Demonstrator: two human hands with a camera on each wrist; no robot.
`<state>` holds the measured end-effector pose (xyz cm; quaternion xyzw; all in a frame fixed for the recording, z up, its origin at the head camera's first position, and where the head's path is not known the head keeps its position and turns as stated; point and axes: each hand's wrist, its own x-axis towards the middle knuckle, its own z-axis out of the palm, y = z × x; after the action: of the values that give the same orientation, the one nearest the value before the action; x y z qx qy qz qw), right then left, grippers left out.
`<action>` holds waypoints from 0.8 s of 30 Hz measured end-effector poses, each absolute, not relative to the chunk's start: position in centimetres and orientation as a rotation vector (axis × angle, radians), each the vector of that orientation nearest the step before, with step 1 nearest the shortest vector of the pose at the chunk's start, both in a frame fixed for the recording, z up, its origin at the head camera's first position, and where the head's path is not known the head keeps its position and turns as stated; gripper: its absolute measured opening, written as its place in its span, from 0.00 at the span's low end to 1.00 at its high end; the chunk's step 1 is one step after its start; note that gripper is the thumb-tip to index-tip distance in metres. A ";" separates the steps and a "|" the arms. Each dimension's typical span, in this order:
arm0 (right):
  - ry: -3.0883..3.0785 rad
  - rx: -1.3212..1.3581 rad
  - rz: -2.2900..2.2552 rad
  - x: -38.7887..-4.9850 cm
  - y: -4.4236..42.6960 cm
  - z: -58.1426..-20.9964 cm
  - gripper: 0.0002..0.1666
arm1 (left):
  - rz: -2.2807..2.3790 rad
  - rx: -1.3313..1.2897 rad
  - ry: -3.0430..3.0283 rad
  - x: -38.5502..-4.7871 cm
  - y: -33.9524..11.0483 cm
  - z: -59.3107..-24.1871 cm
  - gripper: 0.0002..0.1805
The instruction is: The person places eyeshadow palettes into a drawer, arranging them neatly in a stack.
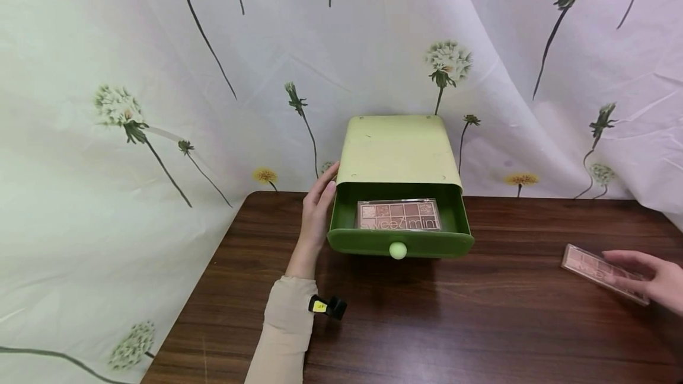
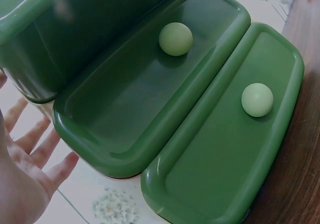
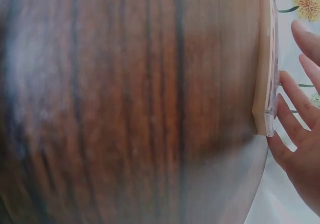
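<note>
A pale green box (image 1: pixel 397 147) stands at the back with its dark green top drawer (image 1: pixel 347 243) pulled out. Inside lies a pink palette (image 1: pixel 397 215) with a clear lid. My left hand (image 1: pixel 318 209) rests at the box's left side; in the left wrist view the fingers of that hand (image 2: pixel 30 166) are spread beside the drawers. At the far right, my right hand (image 1: pixel 648 277) is at a second palette (image 1: pixel 587 265). The right wrist view has this palette (image 3: pixel 265 58) edge-on, the fairly straight fingers of the right hand (image 3: pixel 300 129) at its lid side.
Below the pulled-out drawer, the left wrist view shows a middle drawer (image 2: pixel 130 93) and a lower drawer (image 2: pixel 210 149), each with a round pale knob. The dark wooden table (image 1: pixel 480 325) extends in front and to both sides. A flowered cloth (image 1: pixel 240 76) hangs behind.
</note>
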<state>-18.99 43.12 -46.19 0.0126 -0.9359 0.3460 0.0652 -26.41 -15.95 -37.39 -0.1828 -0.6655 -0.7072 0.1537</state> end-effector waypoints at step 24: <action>-2.981 0.189 0.839 -19.8 42.4 -46.0 0.40 | -2.051 -0.535 -1.895 -26.4 -16.0 -37.5 0.27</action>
<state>-19.81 42.39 -46.02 0.0609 -0.9606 0.2703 0.0194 -26.42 -15.95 -37.47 -0.1862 -0.6590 -0.7134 0.1486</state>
